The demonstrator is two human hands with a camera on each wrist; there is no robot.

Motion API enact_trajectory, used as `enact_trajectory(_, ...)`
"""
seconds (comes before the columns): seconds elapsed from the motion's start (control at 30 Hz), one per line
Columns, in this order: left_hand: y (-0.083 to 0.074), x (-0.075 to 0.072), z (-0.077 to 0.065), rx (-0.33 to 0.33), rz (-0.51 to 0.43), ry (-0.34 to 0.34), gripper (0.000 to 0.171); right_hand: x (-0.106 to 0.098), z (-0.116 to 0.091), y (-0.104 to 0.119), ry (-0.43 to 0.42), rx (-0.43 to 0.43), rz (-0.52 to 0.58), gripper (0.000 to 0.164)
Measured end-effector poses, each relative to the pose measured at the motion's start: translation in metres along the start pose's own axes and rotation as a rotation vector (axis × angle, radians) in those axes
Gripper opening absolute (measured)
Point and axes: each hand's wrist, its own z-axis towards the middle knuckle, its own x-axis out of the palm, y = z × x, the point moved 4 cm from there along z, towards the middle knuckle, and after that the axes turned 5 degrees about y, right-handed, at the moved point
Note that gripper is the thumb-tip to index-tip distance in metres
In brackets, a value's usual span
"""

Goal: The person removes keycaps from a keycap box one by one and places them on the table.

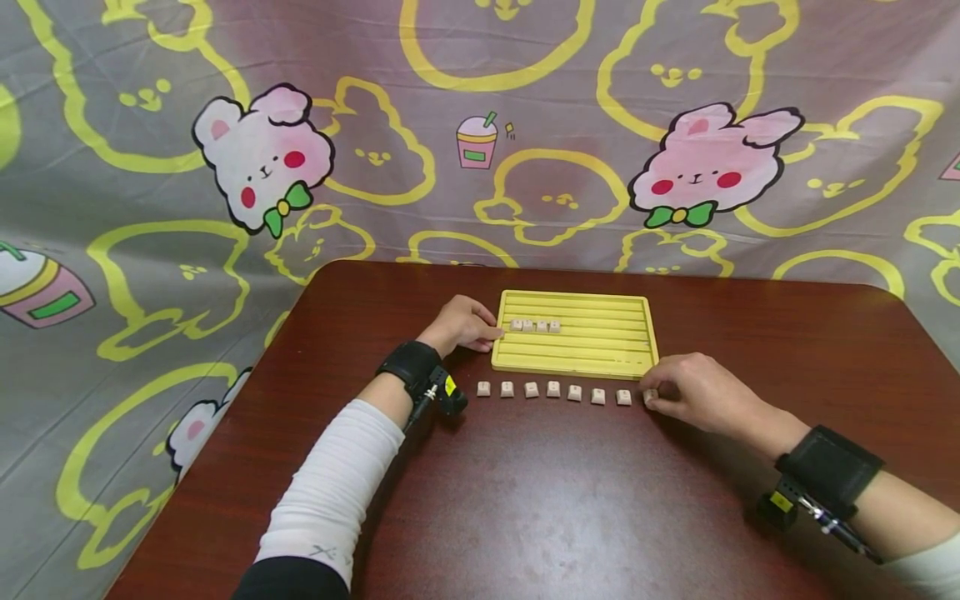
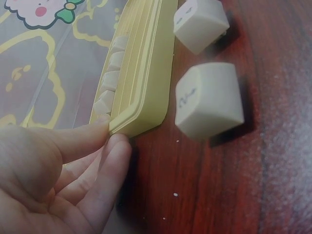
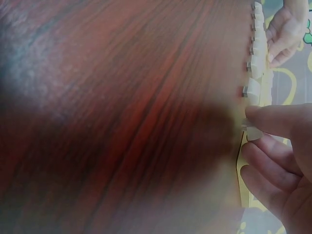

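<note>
A yellow ridged tray (image 1: 607, 335) lies on the table. My left hand (image 1: 463, 323) pinches its left edge, thumb on top and fingers at the side, as the left wrist view also shows. On one of the tray's grooves sits a short row of white keycaps (image 1: 528, 326), at the left end. In front of the tray, several more white keycaps (image 1: 553, 389) stand in a spaced line on the tabletop. At the right end of that line my right hand (image 1: 697, 392) pinches a keycap (image 3: 254, 133) between thumb and fingers, partly hidden by them.
The dark reddish wooden table (image 1: 525, 500) has rounded far corners. Behind it and along the left hangs a grey cloth (image 1: 375, 50) printed with cartoon figures. Tiny white specks (image 2: 175, 194) dot the table near the left hand.
</note>
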Motion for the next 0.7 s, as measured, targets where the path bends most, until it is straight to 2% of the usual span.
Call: enact_trajectory(0.7, -0.0002, -0.0001, -0.0003, -0.017, 0.004, -0.011, 0.029, 0.0047, 0.0042, -0.0019, 0.039, 0.026, 0.025, 0.014)
